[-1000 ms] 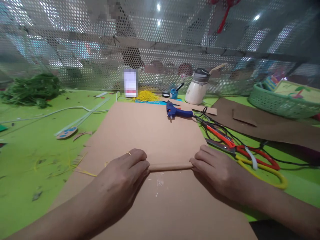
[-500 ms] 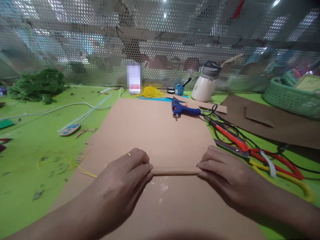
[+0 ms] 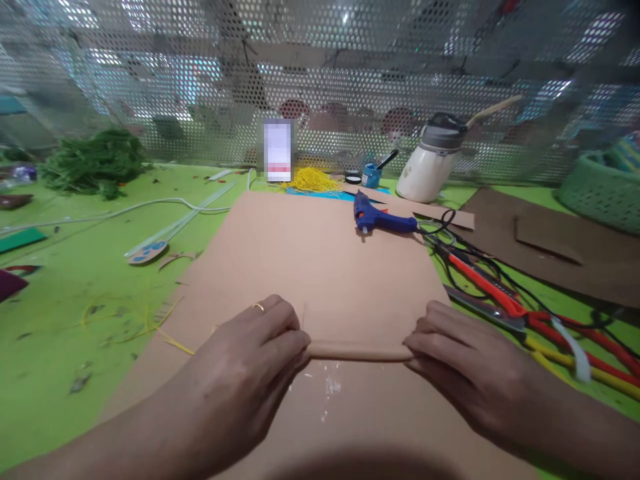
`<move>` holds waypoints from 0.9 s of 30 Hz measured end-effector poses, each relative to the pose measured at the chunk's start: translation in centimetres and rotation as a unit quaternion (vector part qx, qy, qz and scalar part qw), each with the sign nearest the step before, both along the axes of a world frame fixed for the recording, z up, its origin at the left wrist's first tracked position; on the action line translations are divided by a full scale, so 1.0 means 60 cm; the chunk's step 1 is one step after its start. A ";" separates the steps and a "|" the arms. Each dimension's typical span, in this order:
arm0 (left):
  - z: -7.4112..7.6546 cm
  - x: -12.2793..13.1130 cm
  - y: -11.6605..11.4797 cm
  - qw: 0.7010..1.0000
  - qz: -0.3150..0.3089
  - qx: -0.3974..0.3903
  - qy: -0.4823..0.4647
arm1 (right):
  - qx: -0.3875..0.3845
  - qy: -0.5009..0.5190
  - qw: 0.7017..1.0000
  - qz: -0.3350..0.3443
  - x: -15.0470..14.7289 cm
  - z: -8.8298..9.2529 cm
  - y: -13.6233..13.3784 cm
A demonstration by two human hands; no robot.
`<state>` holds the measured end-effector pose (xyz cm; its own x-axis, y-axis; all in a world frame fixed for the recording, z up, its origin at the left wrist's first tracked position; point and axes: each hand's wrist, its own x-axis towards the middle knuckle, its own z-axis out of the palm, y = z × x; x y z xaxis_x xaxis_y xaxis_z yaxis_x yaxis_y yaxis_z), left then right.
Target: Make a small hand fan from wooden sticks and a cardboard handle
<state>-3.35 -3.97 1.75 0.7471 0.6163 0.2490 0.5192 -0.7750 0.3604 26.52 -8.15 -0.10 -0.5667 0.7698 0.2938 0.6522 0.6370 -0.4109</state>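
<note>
A thin roll of brown paper (image 3: 357,351) lies crosswise on a large tan cardboard sheet (image 3: 320,260). My left hand (image 3: 265,353), with a gold ring, pinches the roll's left end. At its right end, the fingers of my right hand (image 3: 460,360) are closed on it too. Both hands rest low on the sheet, and the fingers hide the roll's ends. Shiny clear specks (image 3: 331,385) show on the sheet just below the roll. Above the hands, near the sheet's far edge, lies a blue glue gun (image 3: 383,217).
Right of the sheet lie red-handled scissors (image 3: 490,287), yellow handles and black cords. Behind stand a white jug (image 3: 430,167), a blue paint jar (image 3: 371,175) and a blurred phone-like screen (image 3: 278,150). Green strands (image 3: 93,160) are heaped far left; a green basket (image 3: 605,193) sits far right.
The roll looks a little thicker and sits slightly lower in the view, with my fingers still on both ends. The background has shifted, mostly rightward on the right side.
</note>
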 end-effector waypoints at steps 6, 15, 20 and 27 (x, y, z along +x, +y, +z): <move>0.001 0.002 -0.003 1.000 0.011 0.004 0.015 | -0.012 0.045 0.999 0.000 -0.007 0.009 0.001; 0.002 -0.001 -0.006 0.999 0.036 0.023 -0.021 | -0.089 0.069 0.994 -0.005 -0.002 0.005 0.009; 0.002 -0.004 -0.003 0.999 0.015 0.031 -0.034 | -0.103 0.043 0.993 -0.031 -0.003 0.014 0.012; 0.001 0.002 0.000 0.997 0.019 0.058 -0.049 | -0.092 0.058 0.994 -0.008 -0.001 0.012 0.017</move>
<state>-3.25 -3.98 1.81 0.6915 0.6071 0.3914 0.5161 -0.7944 0.3204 26.47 -7.10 0.65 -0.5245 0.8251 0.2101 0.6030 0.5342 -0.5925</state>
